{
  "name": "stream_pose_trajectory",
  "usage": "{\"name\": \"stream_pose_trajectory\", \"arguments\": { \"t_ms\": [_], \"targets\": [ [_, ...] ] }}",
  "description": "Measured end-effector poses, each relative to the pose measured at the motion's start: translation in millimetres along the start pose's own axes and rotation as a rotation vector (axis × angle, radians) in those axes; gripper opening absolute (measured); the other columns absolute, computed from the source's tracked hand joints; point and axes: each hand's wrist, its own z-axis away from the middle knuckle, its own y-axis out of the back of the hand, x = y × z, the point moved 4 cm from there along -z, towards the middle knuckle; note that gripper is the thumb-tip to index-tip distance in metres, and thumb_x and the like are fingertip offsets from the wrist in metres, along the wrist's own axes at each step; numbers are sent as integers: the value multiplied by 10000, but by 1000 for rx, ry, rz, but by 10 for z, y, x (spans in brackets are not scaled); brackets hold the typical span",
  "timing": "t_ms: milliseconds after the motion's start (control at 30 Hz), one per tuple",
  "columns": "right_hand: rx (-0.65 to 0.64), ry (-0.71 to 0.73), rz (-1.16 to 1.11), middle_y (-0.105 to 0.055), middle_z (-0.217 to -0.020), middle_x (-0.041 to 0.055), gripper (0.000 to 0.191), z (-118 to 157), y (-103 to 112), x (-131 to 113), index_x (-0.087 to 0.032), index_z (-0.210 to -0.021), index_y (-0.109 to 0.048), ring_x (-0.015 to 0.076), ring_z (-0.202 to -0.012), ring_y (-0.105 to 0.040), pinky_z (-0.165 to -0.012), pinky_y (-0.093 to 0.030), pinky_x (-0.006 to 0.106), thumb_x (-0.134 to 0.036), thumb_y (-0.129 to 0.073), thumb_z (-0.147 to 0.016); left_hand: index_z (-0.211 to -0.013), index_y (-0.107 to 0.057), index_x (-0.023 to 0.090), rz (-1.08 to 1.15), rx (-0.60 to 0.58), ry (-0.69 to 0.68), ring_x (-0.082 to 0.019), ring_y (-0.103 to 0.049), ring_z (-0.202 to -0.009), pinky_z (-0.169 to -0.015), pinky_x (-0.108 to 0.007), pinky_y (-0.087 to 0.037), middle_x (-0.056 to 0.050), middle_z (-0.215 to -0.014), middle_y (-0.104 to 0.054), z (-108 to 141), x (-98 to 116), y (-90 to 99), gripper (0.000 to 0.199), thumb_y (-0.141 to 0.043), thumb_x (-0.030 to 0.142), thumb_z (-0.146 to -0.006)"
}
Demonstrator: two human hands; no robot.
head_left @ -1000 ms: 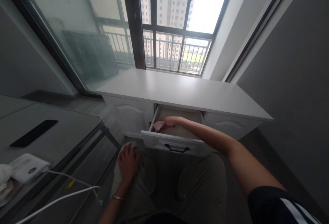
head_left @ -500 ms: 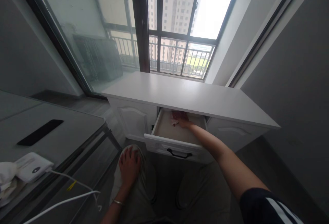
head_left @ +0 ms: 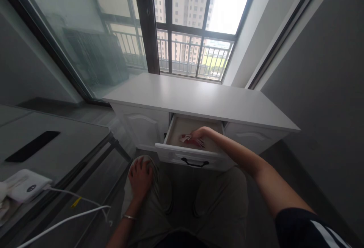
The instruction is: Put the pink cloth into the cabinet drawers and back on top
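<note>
Inside the pulled-out drawer (head_left: 176, 128) of a white cabinet, my right hand (head_left: 198, 132) is closed on a crumpled red and white cloth (head_left: 196, 141). The cloth lies against the drawer floor near the front panel, and my fingertips are partly hidden by it and by the hand. A black handle (head_left: 195, 162) is fixed to the drawer front. My left hand (head_left: 141, 175) rests flat on my left knee with its fingers spread and holds nothing.
The cabinet top (head_left: 196, 96) stretches below a window. At the left stands a grey table (head_left: 76, 126) with a black flat strip (head_left: 33, 146) and a white box-shaped device (head_left: 27, 185). A white cable (head_left: 68, 217) hangs past the table edge.
My right hand has brought the cloth from the back of the drawer toward its front. The left hand stays on the knee. The whole view has shifted slightly.
</note>
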Motion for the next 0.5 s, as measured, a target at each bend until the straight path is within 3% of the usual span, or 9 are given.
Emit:
{"name": "stream_pose_trajectory", "arguments": {
  "t_ms": [67,167,500],
  "targets": [
    [-176,-6,-63,-775,-897,73,218,116,-239,-27,-124,-1027,-761,216,-788,-727,-719,-592,308,-191,-677,-837,-1204,-730,170,12,-4,8,-337,-453,-1440,-1185,-535,-352,-156,-1494,-595,-4,11,8,349,-486,303,-993],
    [-189,55,-10,-753,-828,41,186,258,-421,-73,-126,-956,-765,185,-751,-685,-677,-548,264,-161,-627,-837,-1218,-725,166,25,-10,8,-338,-438,-1453,-1188,-534,-344,-152,-1504,-588,-13,34,14,357,-478,302,-997],
    [-227,94,63,-733,-840,32,276,371,-379,-129,-78,-1051,-741,137,-661,-606,-621,-474,235,-113,-617,-806,-1212,-728,155,20,-19,19,-328,-436,-1456,-1191,-512,-331,-156,-1494,-599,-26,70,52,364,-476,304,-997]
  ]
}}
